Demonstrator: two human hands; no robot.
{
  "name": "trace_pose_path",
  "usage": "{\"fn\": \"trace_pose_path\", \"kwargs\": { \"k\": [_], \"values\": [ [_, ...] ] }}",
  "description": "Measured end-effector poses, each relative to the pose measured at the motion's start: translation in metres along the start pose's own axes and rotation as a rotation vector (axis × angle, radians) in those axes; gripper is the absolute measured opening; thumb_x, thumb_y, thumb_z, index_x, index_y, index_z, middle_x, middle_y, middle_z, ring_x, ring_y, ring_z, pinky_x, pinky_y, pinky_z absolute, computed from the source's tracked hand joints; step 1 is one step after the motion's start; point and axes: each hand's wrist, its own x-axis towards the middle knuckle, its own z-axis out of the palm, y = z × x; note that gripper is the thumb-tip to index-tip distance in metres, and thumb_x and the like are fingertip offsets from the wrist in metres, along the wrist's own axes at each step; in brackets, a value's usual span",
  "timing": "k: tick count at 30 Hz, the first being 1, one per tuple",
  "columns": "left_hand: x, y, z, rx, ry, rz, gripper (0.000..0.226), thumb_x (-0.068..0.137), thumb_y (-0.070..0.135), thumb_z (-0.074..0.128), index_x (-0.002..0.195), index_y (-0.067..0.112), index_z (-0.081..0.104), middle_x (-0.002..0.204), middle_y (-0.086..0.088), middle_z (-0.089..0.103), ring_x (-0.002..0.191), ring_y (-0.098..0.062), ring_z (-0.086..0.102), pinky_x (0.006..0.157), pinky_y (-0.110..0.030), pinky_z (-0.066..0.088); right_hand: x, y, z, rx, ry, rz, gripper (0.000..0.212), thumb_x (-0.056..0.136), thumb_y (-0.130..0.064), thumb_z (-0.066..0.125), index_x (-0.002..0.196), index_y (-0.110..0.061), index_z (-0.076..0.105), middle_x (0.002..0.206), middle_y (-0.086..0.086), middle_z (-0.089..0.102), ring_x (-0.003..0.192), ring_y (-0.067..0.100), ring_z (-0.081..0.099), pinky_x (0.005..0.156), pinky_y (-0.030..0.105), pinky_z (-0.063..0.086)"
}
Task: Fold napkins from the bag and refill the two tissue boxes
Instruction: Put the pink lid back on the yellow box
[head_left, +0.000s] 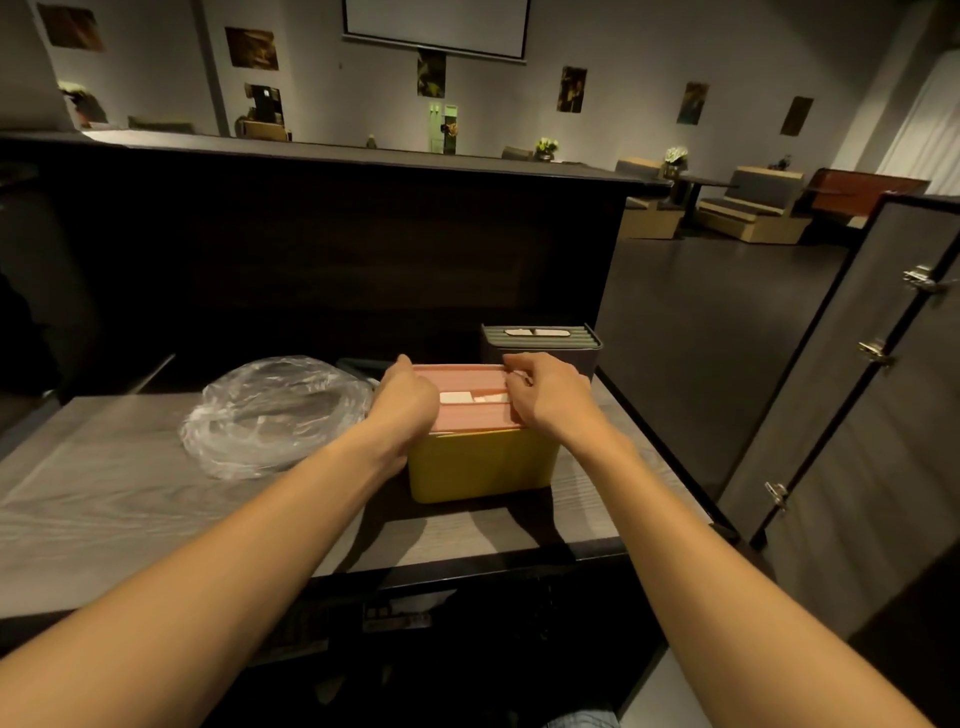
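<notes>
pink lid sits on the yellow box, and both hands are on it. the left hand lies over the lid's left end, fingers bent down past the far edge; how tightly they hold it i cannot tell, as the back of the hand hides them. the right hand is at the lid's right end, its fingers curled and pinching the far right corner of the lid. between the two hands a slot in the lid shows white napkin inside. the yellow box stands on the grey wood-grain bench, near its right edge.

just left of the left hand lies a clear plastic bag, crumpled and open, resting on the bench and close to the box; whether they touch is hidden by the forearm. beyond the right hand, close behind the yellow box, stands a grey box with its ribbed lid on and white napkin showing through its slot. a dark partition rises behind everything.
</notes>
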Motion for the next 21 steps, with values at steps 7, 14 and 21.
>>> {"fn": "trace_pose_path", "kwargs": {
  "k": [7, 14, 21],
  "values": [
    [-0.001, -0.004, 0.007, 0.252, 0.044, 0.022, 0.057, 0.109, 0.014, 0.037, 0.163, 0.016, 0.019, 0.17, -0.009, 0.021, 0.156, -0.032, 0.02, 0.126, -0.049, 0.021, 0.0, 0.005, -0.001, 0.031, -0.011, -0.03, 0.037, 0.109, -0.028, 0.05, 0.144, -0.029, 0.059, 0.144, -0.001, 0.061, 0.122, 0.016, 0.059, 0.099, 0.032, 0.052],
    [-0.004, -0.009, 0.009, 0.297, 0.035, 0.057, 0.056, 0.109, 0.018, 0.035, 0.163, 0.017, 0.018, 0.169, -0.008, 0.022, 0.154, -0.031, 0.026, 0.125, -0.049, 0.026, 0.001, 0.006, 0.003, -0.1, 0.035, -0.084, 0.036, 0.107, -0.031, 0.051, 0.142, -0.03, 0.059, 0.144, -0.003, 0.06, 0.131, 0.022, 0.055, 0.11, 0.043, 0.047],
    [-0.011, -0.013, 0.014, -0.394, 0.046, -0.089, 0.051, 0.113, 0.02, 0.033, 0.161, 0.033, 0.025, 0.135, -0.007, 0.053, 0.099, -0.024, 0.067, 0.082, -0.041, 0.061, -0.012, -0.018, 0.017, -0.315, 0.159, -0.129, 0.041, 0.103, -0.038, 0.058, 0.143, -0.029, 0.06, 0.143, -0.001, 0.06, 0.134, 0.025, 0.046, 0.105, 0.041, 0.042]
  ]
}}
